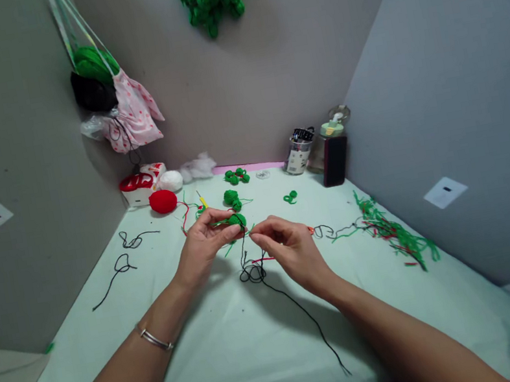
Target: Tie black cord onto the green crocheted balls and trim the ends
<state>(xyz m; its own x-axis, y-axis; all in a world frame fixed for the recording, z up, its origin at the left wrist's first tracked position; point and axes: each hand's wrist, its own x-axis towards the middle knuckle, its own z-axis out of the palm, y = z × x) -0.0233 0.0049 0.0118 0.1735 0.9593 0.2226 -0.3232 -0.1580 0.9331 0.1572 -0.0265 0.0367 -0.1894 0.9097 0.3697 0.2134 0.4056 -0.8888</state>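
Between thumb and fingers, my left hand grips a small green crocheted ball above the middle of the table. A black cord runs over the ball and hangs down to a loose tangle, with one long tail trailing toward the near edge. My right hand is pinched closed just right of the ball, its fingertips at the yarn ends; exactly what lies in the pinch is too small to make out. A short red strand shows beside the right hand.
Behind my hands lie green crocheted pieces, a yellow-handled hook and a red yarn ball. Black cords lie at left, yarn scraps at right. A pen cup and dark phone stand at the back right.
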